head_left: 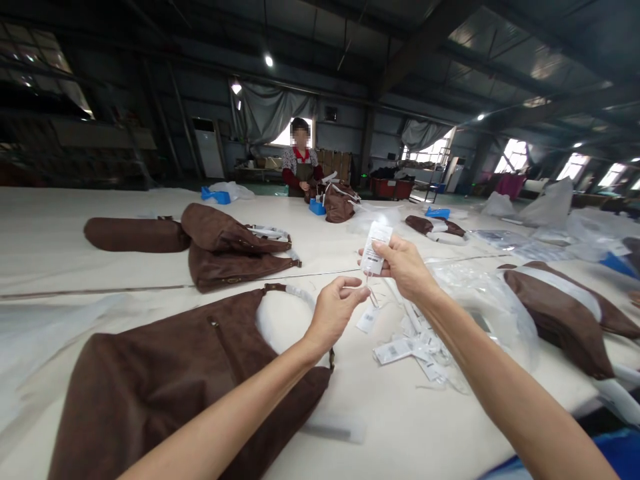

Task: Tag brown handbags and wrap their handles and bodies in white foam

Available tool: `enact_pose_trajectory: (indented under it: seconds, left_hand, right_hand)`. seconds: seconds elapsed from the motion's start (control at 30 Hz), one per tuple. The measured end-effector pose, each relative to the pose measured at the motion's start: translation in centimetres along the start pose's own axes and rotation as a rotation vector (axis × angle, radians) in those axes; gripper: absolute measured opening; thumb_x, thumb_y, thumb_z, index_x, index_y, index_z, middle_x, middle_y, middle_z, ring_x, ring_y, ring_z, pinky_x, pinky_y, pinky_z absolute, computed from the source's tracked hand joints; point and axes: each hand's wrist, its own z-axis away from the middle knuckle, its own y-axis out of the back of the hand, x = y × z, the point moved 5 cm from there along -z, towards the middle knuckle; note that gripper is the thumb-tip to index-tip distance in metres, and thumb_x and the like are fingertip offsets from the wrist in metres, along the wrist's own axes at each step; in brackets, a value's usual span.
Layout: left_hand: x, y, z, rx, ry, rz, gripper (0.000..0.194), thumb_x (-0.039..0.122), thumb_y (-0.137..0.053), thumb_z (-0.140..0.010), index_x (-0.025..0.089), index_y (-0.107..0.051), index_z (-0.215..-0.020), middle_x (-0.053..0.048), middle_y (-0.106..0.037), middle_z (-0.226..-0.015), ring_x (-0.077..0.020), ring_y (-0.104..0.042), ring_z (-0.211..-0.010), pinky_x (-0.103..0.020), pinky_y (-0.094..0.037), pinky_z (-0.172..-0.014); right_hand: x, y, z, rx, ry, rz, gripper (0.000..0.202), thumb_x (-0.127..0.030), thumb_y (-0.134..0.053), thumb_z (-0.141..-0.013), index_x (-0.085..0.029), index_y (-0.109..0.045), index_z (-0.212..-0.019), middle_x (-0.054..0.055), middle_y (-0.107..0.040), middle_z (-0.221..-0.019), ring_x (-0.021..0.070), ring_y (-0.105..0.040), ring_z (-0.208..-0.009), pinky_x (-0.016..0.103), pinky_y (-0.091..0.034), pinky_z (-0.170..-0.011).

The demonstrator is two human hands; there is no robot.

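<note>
Between thumb and fingers, my right hand (403,263) grips a white printed hang tag (376,248), held up above the table. My left hand (336,308) pinches the thin string (369,283) that hangs below it. A smaller white tag (368,319) dangles under the string. Below my hands lies a pile of white tags (417,350) with loose strings. Under my left forearm is a large brown handbag (170,360), flat on the table, its handle (300,293) wrapped in white padding.
More brown handbags lie at the left (220,247) and right (555,313). Clear plastic bags (480,293) spread over the right side of the white table (150,303). Across the table a co-worker (300,160) stands by a brown bag (341,202) and a blue holder (317,207).
</note>
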Motion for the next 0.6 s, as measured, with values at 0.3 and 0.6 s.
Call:
enact_pose_trajectory:
  seconds: [0.3, 0.6]
  left_hand:
    - [0.3, 1.9, 1.4, -0.007, -0.01, -0.043, 0.016, 0.029, -0.076, -0.066, 0.016, -0.067, -0.068, -0.003, -0.069, -0.069, -0.0191, -0.064, -0.073, -0.029, -0.047, -0.075]
    - [-0.8, 2.7, 3.3, -0.134, 0.24, 0.197, 0.022, 0.031, -0.074, -0.066, 0.014, -0.065, -0.076, -0.005, -0.065, -0.082, -0.0135, -0.06, -0.073, -0.023, -0.044, -0.065]
  right_hand:
    - [1.9, 1.1, 2.8, 0.149, -0.099, -0.141, 0.006, -0.017, -0.058, -0.085, -0.014, -0.062, -0.089, 0.005, -0.073, -0.074, 0.0146, -0.067, -0.055, 0.028, -0.057, -0.054]
    - [10.2, 2.4, 8.5, 0.312, -0.261, -0.655, 0.008, -0.012, -0.052, -0.091, -0.014, -0.06, -0.093, 0.01, -0.076, -0.083, 0.0201, -0.074, -0.079, 0.037, -0.062, -0.074]
